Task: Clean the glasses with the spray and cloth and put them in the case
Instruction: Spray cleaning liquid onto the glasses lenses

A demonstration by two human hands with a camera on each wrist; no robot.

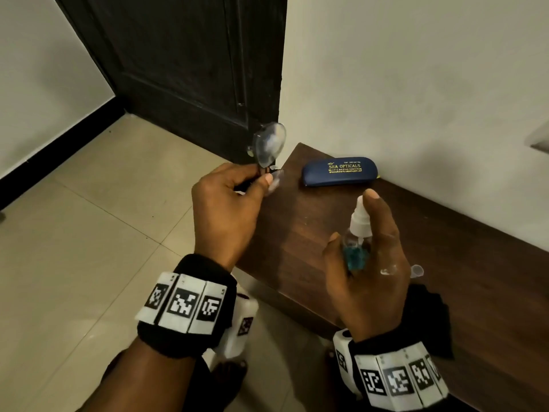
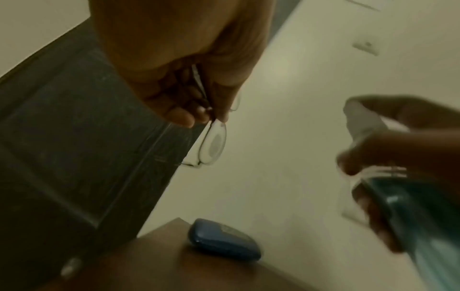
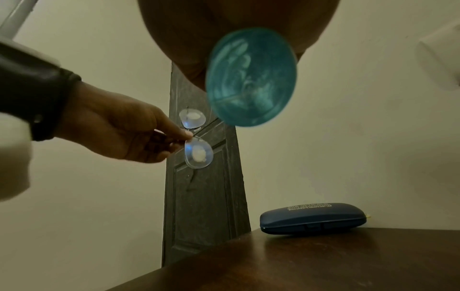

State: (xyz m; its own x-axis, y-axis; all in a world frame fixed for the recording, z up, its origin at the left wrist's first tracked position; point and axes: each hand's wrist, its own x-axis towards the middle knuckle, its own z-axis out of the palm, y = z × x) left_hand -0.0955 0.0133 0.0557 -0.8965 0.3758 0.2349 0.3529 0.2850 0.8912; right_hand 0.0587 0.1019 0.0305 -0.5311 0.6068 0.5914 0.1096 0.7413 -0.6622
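Note:
My left hand (image 1: pixel 228 200) pinches the rimless glasses (image 1: pixel 269 145) at the bridge and holds them upright, one lens above the other, past the table's left end. The glasses (image 3: pixel 196 137) show both lenses in the right wrist view, held by the left hand (image 3: pixel 119 130). My right hand (image 1: pixel 365 263) grips a small clear spray bottle (image 1: pixel 358 233) of blue liquid, forefinger on its white nozzle, aimed toward the glasses. The bottle's blue base (image 3: pixel 251 78) fills the right wrist view. The shut blue case (image 1: pixel 340 171) lies on the brown table (image 1: pixel 445 263) by the wall. A black cloth (image 1: pixel 433 319) lies under my right wrist.
A dark wooden door (image 1: pixel 184 60) stands behind the glasses. Beige floor tiles (image 1: pixel 89 233) lie left of the table. The bottle's clear cap (image 1: pixel 417 270) lies on the table beside my right hand. The case (image 2: pixel 224 240) (image 3: pixel 313 218) sits close to the wall.

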